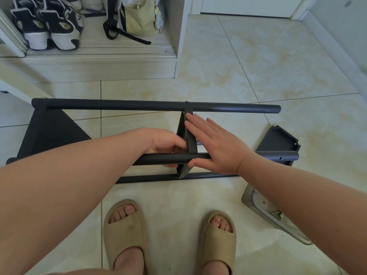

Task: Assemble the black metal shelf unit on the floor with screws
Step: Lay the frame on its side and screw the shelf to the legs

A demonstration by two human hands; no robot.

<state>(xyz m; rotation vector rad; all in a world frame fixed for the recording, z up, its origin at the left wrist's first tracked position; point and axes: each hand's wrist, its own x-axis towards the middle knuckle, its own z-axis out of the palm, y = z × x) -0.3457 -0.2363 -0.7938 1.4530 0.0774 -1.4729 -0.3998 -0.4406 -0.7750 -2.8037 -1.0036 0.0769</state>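
The black metal shelf unit lies on its side on the tiled floor. Its far tube (155, 105) runs left to right, and a near tube (170, 158) runs parallel, closer to me. A black triangular shelf plate (49, 132) is fixed at the left end. A middle plate (190, 135) stands on edge between the tubes. My left hand (168, 142) curls around the near tube just left of this plate. My right hand (216, 143) lies flat with fingers straight against the plate's right face. A loose black plate (278, 139) rests on the floor at the right.
A clear plastic bag (264, 205) with screws and small hardware lies on the floor at lower right, partly under my right arm. My feet in tan slippers (127, 231) stand in front. A low cabinet with shoes (49, 26) and a bag (137, 16) is behind.
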